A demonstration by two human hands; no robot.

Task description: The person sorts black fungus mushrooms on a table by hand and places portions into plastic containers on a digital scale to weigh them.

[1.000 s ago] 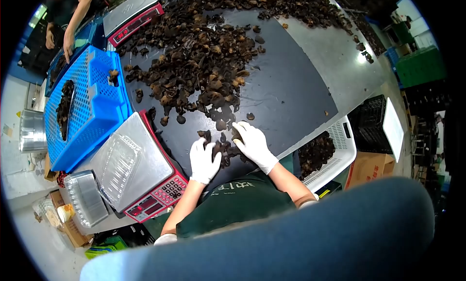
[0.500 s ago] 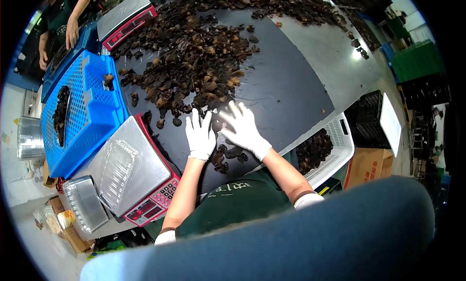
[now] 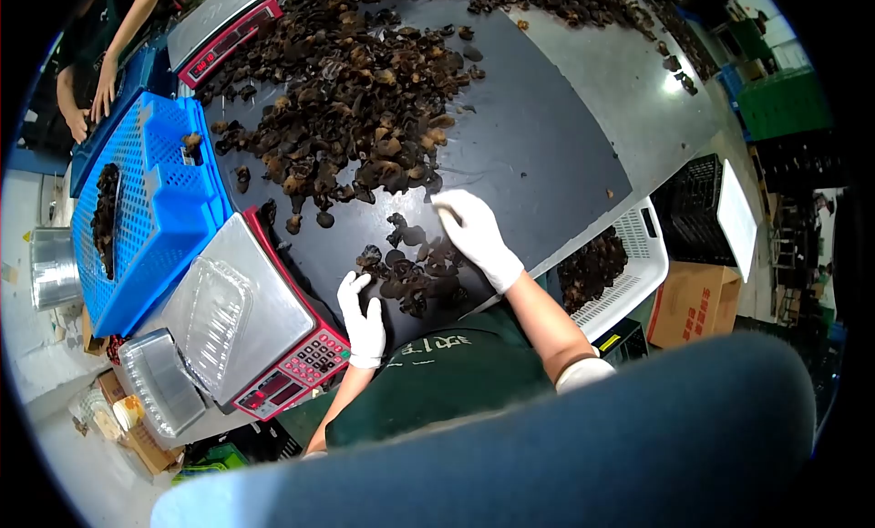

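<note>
Both hands wear white gloves. My left hand (image 3: 363,320) is open at the lower left edge of a small group of dark, wrinkled fungus-like pieces (image 3: 417,275). On the other side of that group, my right hand (image 3: 478,238) is open with its fingers curved, and nothing shows in it. A much larger heap of the same pieces (image 3: 365,109) lies beyond on the dark mat (image 3: 538,154). Left of my left hand stands a red and silver scale (image 3: 251,309) with a clear plastic tray (image 3: 214,314) on it.
A blue crate (image 3: 146,218) stands left, a second scale (image 3: 219,36) behind it. A white basket (image 3: 649,266) with dark pieces and a cardboard box (image 3: 694,302) are at the right. Clear containers (image 3: 162,382) lie lower left. Another person's hands (image 3: 105,89) are at the upper left.
My hands have moved apart, the left one back toward my body, the right one slightly to the right. The small group of pieces now lies nearer me, separate from the big heap.
</note>
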